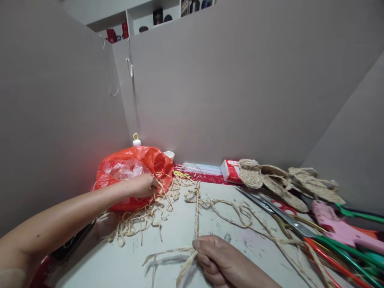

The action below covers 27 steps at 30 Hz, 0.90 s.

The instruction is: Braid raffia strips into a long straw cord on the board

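A thin braid of pale straw (197, 212) runs down the middle of the white table. My right hand (217, 258) pinches its near end between thumb and fingers, and loose straw ends stick out to the left. Farther back on the left, my left hand (147, 185) is closed on straw strands at the side of a red plastic bag (135, 154). Its fingertips are partly hidden. More loose straw strands (141, 220) spill over the table below that hand. To the right of the braid lies a looped straw cord (240, 214).
Several scissors (288, 222) and a pink glue gun (336, 224) crowd the right side. Woven straw slippers (279, 182) and a red-and-white box (231, 171) stand along the back. A white cup (169, 155) is behind the bag. Grey partition walls (225, 100) enclose the table.
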{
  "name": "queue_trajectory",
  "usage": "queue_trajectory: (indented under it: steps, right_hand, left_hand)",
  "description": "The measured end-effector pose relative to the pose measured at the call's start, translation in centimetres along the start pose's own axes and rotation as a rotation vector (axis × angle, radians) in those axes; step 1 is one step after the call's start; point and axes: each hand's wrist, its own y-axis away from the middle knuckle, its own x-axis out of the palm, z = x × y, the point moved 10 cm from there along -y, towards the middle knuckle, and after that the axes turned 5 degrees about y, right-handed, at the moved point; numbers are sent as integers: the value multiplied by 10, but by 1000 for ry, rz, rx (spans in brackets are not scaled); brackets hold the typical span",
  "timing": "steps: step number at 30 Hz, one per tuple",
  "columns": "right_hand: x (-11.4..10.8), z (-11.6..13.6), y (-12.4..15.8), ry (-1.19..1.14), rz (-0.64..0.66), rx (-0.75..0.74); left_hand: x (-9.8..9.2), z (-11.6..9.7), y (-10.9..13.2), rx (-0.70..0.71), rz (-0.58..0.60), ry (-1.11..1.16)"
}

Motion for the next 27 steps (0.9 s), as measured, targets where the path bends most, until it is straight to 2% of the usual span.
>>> queue_trajectory:
  steps: [1, 3, 7, 12, 14, 21, 27]
  right_hand:
    - [0, 0, 0, -4, -3, -2]
    - [-1, 0, 0, -4, -7, -5]
    - [-1, -1, -1, 14, 3, -6]
    - [-2, -3, -2, 49, 7, -2]
    - [-2, -3, -2, 56, 7, -3]
    - [-2, -7, -4, 54, 64, 17]
    - [-2, -8, -4, 64, 66, 28]
  left_hand:
    - [2, -1, -3, 6, 16, 10]
    - [-6, -3, -8, 11, -4, 39]
    - [-45, -2, -5, -21, -95, 89]
    - [-84, 5, 15, -78, -257, 122]
    - [-90, 13, 21, -100, -306, 176]
    - [-96, 43, 28, -222, -369, 375]
    - [-108, 48, 32, -274, -450, 442]
